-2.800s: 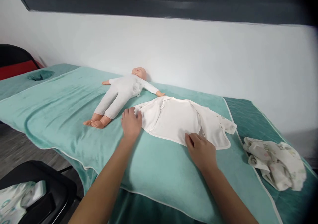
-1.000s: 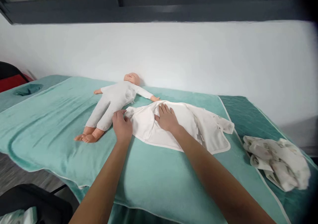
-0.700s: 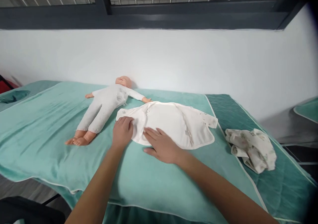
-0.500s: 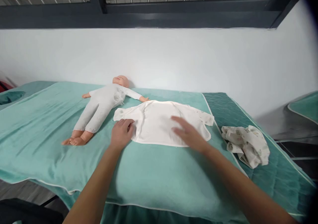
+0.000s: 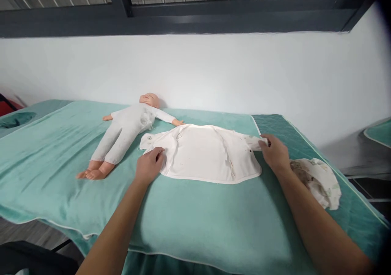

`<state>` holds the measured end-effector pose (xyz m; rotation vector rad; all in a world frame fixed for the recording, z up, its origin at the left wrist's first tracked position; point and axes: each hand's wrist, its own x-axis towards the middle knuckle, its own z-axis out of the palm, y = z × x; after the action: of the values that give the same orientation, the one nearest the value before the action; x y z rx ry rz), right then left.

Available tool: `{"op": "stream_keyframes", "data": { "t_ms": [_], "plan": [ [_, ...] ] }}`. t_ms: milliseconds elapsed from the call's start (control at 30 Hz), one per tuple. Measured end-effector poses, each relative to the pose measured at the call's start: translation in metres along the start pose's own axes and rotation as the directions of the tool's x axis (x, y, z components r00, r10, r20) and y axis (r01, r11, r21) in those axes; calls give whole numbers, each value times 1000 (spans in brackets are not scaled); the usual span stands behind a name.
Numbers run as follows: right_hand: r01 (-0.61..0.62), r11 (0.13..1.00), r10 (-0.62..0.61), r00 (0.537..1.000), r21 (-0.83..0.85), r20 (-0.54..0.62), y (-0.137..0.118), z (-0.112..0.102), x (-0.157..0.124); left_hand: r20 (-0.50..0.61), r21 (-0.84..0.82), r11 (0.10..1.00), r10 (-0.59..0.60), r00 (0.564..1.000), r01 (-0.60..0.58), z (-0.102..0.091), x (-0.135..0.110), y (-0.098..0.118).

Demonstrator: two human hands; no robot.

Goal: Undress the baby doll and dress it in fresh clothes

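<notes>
A white baby garment (image 5: 204, 153) lies spread flat on a teal towel (image 5: 189, 214) that covers the table. My left hand (image 5: 149, 166) rests on the garment's left sleeve edge, fingers curled and pressing it down. My right hand (image 5: 275, 152) pinches the tip of the right sleeve at the garment's far right. A baby doll (image 5: 128, 128) in a white suit lies on its back to the left of the garment, head toward the wall, one arm touching the garment's top edge.
A crumpled printed cloth (image 5: 317, 179) lies at the right, partly behind my right forearm. The white wall (image 5: 214, 75) runs behind the table under a dark window frame. A darker teal pad (image 5: 275, 124) shows at the right end.
My right hand swept across the garment from its left half to the right sleeve and closed on the sleeve tip. The garment lies flatter. My left hand stayed on the left sleeve.
</notes>
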<state>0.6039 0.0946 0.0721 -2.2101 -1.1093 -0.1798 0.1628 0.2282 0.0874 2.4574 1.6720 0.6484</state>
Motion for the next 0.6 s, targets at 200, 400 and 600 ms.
{"op": "stream_keyframes", "data": {
  "t_ms": [200,400,600],
  "plan": [
    [3,998,-13,986,-61,-167,5,11,11,-2,-4,999,-41,999,41,2,2,-3],
    [386,920,-375,918,68,-129,-31,20,-18,6,-23,998,-60,998,60,2,3,-2],
    [541,837,-541,799,80,263,-65,30,-58,-13,-30,998,-51,999,50,2,3,-2]
  ]
}}
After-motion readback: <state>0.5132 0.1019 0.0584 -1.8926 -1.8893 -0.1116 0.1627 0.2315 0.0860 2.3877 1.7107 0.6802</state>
